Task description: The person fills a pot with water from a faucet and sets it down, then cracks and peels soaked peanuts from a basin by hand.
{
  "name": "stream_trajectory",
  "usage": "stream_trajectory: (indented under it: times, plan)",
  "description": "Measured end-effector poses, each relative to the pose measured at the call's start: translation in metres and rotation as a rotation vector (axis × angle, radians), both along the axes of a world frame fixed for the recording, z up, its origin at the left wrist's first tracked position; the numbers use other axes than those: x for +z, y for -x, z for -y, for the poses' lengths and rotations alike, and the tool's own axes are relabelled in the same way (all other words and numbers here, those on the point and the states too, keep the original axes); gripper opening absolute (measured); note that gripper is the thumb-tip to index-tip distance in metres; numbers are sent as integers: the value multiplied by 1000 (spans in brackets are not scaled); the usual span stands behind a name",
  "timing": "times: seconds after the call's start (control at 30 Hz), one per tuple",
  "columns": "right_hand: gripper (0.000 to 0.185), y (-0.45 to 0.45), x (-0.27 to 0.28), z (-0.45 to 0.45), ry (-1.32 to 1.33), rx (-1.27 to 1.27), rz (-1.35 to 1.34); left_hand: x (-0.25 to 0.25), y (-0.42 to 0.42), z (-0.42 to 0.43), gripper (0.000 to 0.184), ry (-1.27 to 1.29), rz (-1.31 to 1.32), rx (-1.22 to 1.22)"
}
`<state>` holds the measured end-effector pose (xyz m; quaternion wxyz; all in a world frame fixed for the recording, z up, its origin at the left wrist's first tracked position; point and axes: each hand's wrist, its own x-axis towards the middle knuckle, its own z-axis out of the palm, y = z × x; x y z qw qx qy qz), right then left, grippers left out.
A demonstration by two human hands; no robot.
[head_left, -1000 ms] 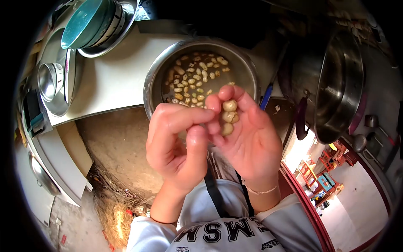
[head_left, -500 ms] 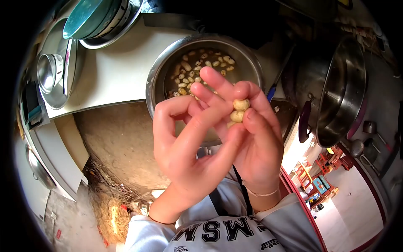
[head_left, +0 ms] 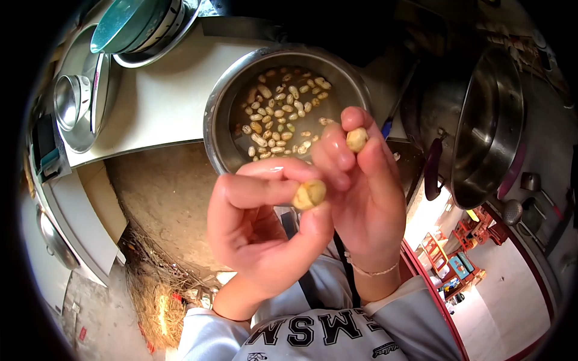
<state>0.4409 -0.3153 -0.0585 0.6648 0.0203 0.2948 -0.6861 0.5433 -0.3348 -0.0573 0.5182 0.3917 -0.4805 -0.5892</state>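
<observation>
My left hand [head_left: 268, 219] pinches a yellowish, rounded piece of peanut [head_left: 310, 195] between thumb and fingers. Slightly higher and to the right, my right hand [head_left: 370, 192] grips another small peanut piece [head_left: 356, 139] between thumb and fingertip. The two hands are close together, but the pieces are apart. Beyond them stands a steel basin [head_left: 212, 129] holding shallow water and many unshelled peanuts [head_left: 278, 112]. My right hand's fingers overlap the basin's near right side and hide part of it.
The basin rests on a pale counter [head_left: 162, 99]. Stacked bowls [head_left: 123, 27] and a metal tray with small steel cups [head_left: 67, 102] stand at the left. A large steel pot [head_left: 490, 129] is at the right. Straw and twigs [head_left: 159, 301] lie on the floor below.
My hands have moved apart, leaving a peanut piece in each, where they were together on a peanut before. My left hand has dropped lower, and more of the basin's contents shows.
</observation>
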Motion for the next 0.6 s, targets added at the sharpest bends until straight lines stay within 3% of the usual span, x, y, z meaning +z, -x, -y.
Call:
stream_trajectory:
  times: [0.03,0.13,0.23,0.3,0.4,0.47,0.6]
  plan:
    - [22,1,0,-2,4,29,-45,2,-1,0,30,-114,-106,-15]
    - [17,0,6,-5,-36,37,-133,14,1,0,27,-263,-64,36]
    - [17,4,9,-10,-11,53,-201,6,-8,1,23,-84,2,-72]
    - [19,5,11,-12,-26,86,-233,5,-9,0,22,-142,-54,-56]
    - [19,5,8,-15,29,97,-173,5,-13,0,22,-233,-136,-104]
    - [20,0,6,-15,60,65,-184,5,-14,-3,25,-439,-334,-128]
    - [25,1,4,-16,95,70,-110,5,-16,-3,29,-438,-388,-150]
